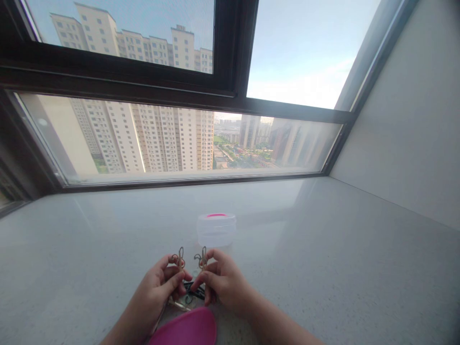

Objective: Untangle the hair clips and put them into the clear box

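My left hand [154,283] pinches a small gold-coloured metal clip [180,258] with looped, bow-like ends, held upright between thumb and fingers. A similar looped metal clip [203,258] is pinched in my right hand [227,282], level with the first and a short gap apart. Below and between the hands lie several small dark clips [194,289] and a gold-toned piece [178,305], partly covered by my fingers. Closest to me, a bright pink rounded object [190,329], perhaps a lid, is cut off by the bottom edge.
Just beyond my hands stands a translucent plastic container [216,232] with a pink mark on top. It rests on a pale speckled sill [305,254]. A dark-framed window [201,182] closes off the back, and a white wall [406,134] rises on the right.
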A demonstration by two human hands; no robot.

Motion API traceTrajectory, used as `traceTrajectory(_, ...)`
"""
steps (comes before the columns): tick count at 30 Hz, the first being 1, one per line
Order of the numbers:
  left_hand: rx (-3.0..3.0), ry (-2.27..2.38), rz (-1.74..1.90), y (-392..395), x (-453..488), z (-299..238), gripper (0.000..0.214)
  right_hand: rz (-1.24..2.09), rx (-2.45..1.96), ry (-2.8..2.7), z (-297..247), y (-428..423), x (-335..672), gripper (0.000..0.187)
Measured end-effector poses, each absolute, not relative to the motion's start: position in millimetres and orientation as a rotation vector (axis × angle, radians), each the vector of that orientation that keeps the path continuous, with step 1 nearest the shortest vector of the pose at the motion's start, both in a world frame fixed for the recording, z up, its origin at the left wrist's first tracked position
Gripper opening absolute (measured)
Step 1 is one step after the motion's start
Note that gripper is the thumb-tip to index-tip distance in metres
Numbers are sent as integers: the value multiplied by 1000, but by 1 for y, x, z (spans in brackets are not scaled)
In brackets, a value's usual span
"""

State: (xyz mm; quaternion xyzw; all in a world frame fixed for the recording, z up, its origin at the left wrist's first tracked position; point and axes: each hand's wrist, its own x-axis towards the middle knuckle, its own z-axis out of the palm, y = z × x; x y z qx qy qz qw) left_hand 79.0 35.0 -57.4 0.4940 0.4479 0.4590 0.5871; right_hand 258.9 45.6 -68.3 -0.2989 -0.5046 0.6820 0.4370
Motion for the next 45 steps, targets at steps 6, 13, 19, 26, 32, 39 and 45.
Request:
traceTrajectory(6,1159,1028,1053,35,78,-59,33,1689,-747,-1247,-70,47,259,41)
traceTrajectory(13,1152,1019,1048,36,78,-60,34,1683,-761,-1245,-68,47,260,37)
traceTrajectory(19,1136,1025,1057,35,79,-59,39,1671,-748,-1243,-71,48,259,39)
traceTrajectory(26,1050,1095,1083,32,85,-47,55,1655,-782,-1233,-67,47,258,43)
traceTrajectory(32,1041,1128,1108,31,86,-44,55,1657,-766,-1242,-69,47,259,42)
traceTrajectory(39,1073,1114,1113,32,85,-47,50,1666,-773,-1251,-69,46,259,43)
traceTrajectory(45,1086,1132,1130,32,86,-48,44,1657,-807,-1259,-66,46,260,49)
